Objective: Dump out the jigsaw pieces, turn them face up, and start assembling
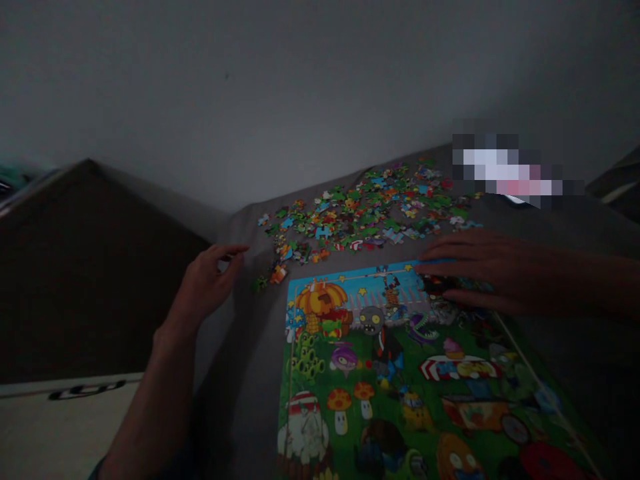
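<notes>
A puzzle board point(345, 367) printed with cartoon plants and zombies lies on grey cloth, running out of the frame at the bottom. My right hand point(480, 267) stretches over its upper right corner, fingers extended and apart, with part of the picture hidden beneath. Left of the board, my left hand point(210, 280) hovers by the cloth; its thumb and index finger reach rightward and nothing shows between them. Many loose jigsaw pieces point(350, 213) are scattered beyond the board's top edge. Nearest to my left hand are an orange piece point(279, 274) and a green piece point(260, 285).
The grey cloth point(245, 360) ends against a plain wall point(250, 100). A dark panel point(100, 287) stands at the left, with a pale surface point(60, 427) below it. A bright object point(510, 177), blurred by pixelation, lies at the far right.
</notes>
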Demonstrator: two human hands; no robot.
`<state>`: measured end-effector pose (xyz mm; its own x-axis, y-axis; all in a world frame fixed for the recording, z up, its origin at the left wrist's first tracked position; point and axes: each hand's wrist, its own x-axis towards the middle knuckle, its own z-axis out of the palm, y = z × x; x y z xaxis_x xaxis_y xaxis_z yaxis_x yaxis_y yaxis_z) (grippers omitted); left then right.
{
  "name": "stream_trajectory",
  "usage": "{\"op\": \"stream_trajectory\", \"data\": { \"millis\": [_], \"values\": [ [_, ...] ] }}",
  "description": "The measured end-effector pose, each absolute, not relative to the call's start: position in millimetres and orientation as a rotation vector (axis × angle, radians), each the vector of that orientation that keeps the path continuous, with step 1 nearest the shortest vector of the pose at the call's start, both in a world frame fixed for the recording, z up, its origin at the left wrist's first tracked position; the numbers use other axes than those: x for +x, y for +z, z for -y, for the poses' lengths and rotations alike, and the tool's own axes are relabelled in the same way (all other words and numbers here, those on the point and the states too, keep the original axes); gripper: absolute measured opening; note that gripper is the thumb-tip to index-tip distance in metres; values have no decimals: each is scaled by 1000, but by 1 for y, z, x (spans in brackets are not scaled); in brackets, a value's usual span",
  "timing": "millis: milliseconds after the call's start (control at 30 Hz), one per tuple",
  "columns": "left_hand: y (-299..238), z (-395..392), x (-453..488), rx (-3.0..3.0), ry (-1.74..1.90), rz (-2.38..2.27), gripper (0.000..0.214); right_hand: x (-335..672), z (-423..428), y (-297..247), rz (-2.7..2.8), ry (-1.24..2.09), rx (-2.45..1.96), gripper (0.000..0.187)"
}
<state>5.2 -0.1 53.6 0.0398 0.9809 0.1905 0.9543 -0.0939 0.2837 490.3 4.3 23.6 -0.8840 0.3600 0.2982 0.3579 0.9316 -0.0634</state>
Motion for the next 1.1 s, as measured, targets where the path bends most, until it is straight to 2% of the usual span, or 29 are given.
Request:
{"op": "stream_trajectory", "data": {
  "millis": [167, 333, 467, 667, 1100],
  "values": [
    [48, 5, -14, 2191, 262, -1793, 52, 492, -6, 18, 2709, 87, -561, 34],
    [33, -13, -5, 2268, 415, -1962, 64, 493, -6, 12, 2697, 138, -642, 36],
    [18, -37, 8, 2303, 485, -2059, 60, 493, -6, 9, 2735, 137, -690, 38],
    [7, -58, 19, 2198, 374, -2143, 58, 498, -8, -4, 2712, 184, -761, 44],
    [20, -45, 12, 2186, 217, -2278, 57, 502, -8, -14, 2705, 177, -750, 50]
  ]
}}
